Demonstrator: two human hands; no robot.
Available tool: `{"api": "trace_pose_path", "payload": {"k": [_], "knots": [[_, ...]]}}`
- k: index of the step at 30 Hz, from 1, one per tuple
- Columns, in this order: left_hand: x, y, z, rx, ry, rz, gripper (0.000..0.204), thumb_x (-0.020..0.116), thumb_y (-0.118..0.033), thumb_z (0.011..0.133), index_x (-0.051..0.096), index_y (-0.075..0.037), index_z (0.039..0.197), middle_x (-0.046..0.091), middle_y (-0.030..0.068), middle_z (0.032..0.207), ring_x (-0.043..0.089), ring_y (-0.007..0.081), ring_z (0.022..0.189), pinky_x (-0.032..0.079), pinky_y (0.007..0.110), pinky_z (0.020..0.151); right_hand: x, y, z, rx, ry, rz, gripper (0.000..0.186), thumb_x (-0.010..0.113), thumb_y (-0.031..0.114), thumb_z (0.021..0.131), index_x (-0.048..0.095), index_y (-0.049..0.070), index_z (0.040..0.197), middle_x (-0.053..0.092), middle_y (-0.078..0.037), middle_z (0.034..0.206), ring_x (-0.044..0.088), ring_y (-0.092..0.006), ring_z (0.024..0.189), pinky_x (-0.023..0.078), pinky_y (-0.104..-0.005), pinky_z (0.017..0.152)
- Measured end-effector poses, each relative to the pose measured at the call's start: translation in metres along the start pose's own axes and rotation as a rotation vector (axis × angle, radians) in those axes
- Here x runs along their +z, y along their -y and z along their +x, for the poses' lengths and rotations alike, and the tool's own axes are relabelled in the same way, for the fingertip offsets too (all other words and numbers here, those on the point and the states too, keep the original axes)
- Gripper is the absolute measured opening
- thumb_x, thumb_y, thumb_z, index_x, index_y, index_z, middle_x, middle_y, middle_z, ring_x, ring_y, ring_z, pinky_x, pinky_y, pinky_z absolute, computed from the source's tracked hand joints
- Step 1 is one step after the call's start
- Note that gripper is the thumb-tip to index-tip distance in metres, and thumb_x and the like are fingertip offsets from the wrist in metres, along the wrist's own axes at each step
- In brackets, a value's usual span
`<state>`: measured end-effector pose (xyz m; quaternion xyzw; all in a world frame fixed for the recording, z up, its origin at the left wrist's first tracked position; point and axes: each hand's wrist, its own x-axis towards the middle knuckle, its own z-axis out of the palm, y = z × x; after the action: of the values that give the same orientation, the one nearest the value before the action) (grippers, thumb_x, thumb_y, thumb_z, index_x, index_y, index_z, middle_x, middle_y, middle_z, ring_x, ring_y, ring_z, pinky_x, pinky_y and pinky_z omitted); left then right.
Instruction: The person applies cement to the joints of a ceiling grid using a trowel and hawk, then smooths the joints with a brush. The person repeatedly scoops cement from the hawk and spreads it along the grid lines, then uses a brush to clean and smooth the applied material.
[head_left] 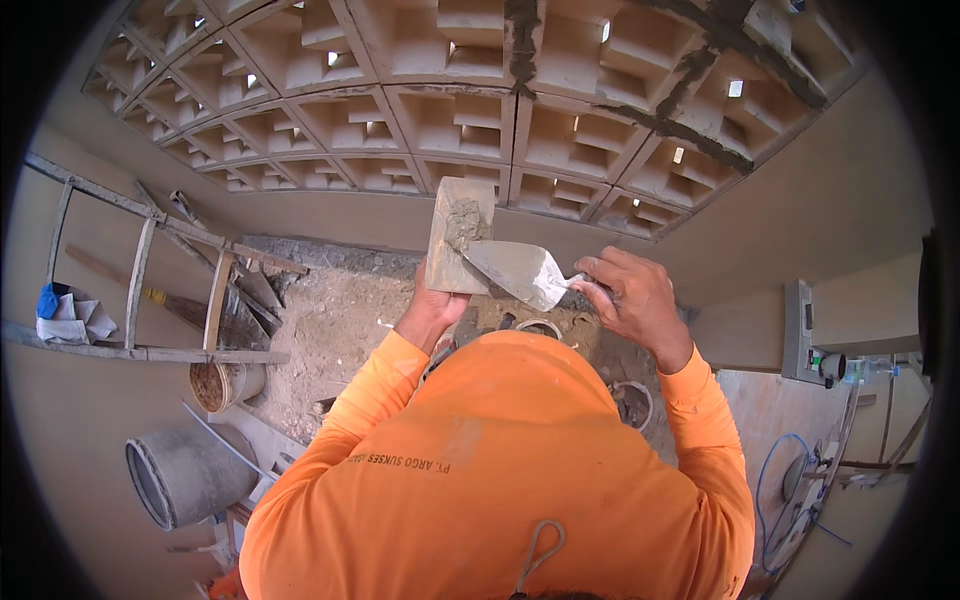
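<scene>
Head view showed fingers (597, 269) clamped, right hand (637, 303) on the trowel (518, 272), one o'clock, left hand (436, 308) on the board (449, 255), twelve o'clock, likely stiff under soft mortar (465, 222), best held by its near end.

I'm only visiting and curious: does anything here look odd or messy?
Dark, ragged mortar streaks the pale openwork block wall toward the top and upper right; it looks odd beside the wall's cleaner, lighter parts.
</scene>
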<state>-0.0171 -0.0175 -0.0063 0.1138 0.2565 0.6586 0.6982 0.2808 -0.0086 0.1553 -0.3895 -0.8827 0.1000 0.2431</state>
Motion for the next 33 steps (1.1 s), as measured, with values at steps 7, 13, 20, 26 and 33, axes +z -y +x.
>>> {"api": "trace_pose_path", "payload": {"k": [7, 13, 20, 26, 33], "knots": [[0.022, -0.005, 0.004, 0.109, -0.007, 0.089, 0.035, 0.055, -0.020, 0.108, 0.055, -0.003, 0.138, 0.066, 0.0097, 0.129, 0.068, 0.0237, 0.116, 0.057, 0.040, 0.101, 0.002, 0.024, 0.013, 0.023, 0.075, -0.116, 0.017, 0.074, 0.023, 0.093, 0.072, 0.008, 0.102, 0.063, -0.010, 0.084, 0.065, -0.0333, 0.077, 0.052, -0.0448, 0.067], [0.039, -0.008, 0.009, 0.189, -0.062, 0.153, 0.034, 0.057, -0.020, 0.106, 0.056, -0.005, 0.136, 0.067, 0.0094, 0.123, 0.069, 0.0245, 0.111, 0.059, 0.040, 0.096, 0.002, 0.012, 0.022, 0.045, 0.287, 0.075, 0.021, 0.069, 0.025, 0.096, 0.074, 0.005, 0.102, 0.071, -0.013, 0.089, 0.067, -0.0334, 0.077, 0.054, -0.0435, 0.067], [0.012, -0.016, 0.023, 0.197, -0.108, 0.098, 0.034, 0.060, -0.025, 0.104, 0.058, -0.007, 0.133, 0.067, 0.0067, 0.120, 0.068, 0.0210, 0.107, 0.058, 0.039, 0.093, 0.000, -0.037, 0.012, 0.533, 0.781, 0.958, 0.027, 0.068, 0.029, 0.102, 0.075, 0.003, 0.104, 0.069, -0.003, 0.079, 0.060, -0.0093, 0.059, 0.045, -0.0279, 0.051], [-0.030, -0.028, 0.001, 0.190, -0.139, 0.029, 0.034, 0.063, -0.024, 0.102, 0.062, -0.006, 0.131, 0.069, 0.0074, 0.121, 0.069, 0.0230, 0.110, 0.058, 0.040, 0.096, -0.004, -0.065, -0.017, 0.568, 0.345, 1.141, 0.024, 0.069, 0.027, 0.103, 0.071, 0.003, 0.100, 0.067, 0.000, 0.079, 0.057, -0.0062, 0.060, 0.041, -0.0225, 0.050], [-0.067, -0.016, -0.015, 0.167, -0.238, -0.005, 0.030, 0.064, -0.022, 0.102, 0.063, -0.008, 0.129, 0.070, 0.0062, 0.120, 0.069, 0.0227, 0.108, 0.059, 0.039, 0.094, -0.004, -0.093, 0.005, 0.465, -0.175, 0.181, 0.024, 0.071, 0.026, 0.099, 0.069, 0.003, 0.094, 0.064, -0.008, 0.069, 0.060, -0.0181, 0.062, 0.045, -0.0347, 0.058]]}}
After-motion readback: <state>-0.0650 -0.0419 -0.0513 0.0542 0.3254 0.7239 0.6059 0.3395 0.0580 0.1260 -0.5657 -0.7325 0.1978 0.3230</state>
